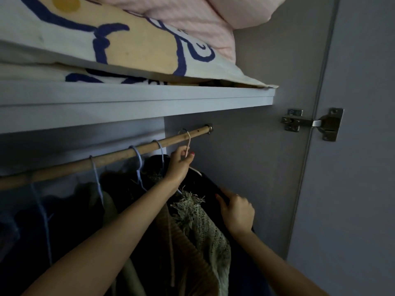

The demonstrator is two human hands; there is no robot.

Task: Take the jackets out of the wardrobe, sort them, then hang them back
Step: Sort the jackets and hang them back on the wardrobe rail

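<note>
Nearest, two bare arms are reaching up into the wardrobe. The right hand (pixel 237 212) is curling its fingers around the shoulder of a dark jacket (pixel 210 184) at the right end of the row. Just left of it, a green knitted top (pixel 203 223) with a fringe is hanging over a brown one (pixel 183 242).

A bit farther in, the left hand (pixel 179 165) is pinching the neck of a pink hanger (pixel 188 142). Its hook is sitting over the wooden rail (pixel 102 160), near the right wall. The dark jacket seems to be hanging from it.

More clothes are hanging to the left on blue hangers (pixel 137 159), but it is too dark to tell what they are.

Above the rail, a shelf (pixel 136 99) is holding a folded blanket (pixel 128 39) and pink bedding (pixel 192 16). On the far right, a metal hinge (pixel 314 123) is holding the door.

I cannot tell if this jacket is coming out or going back in. With the rail this full, either little is done or it is nearly finished.
</note>
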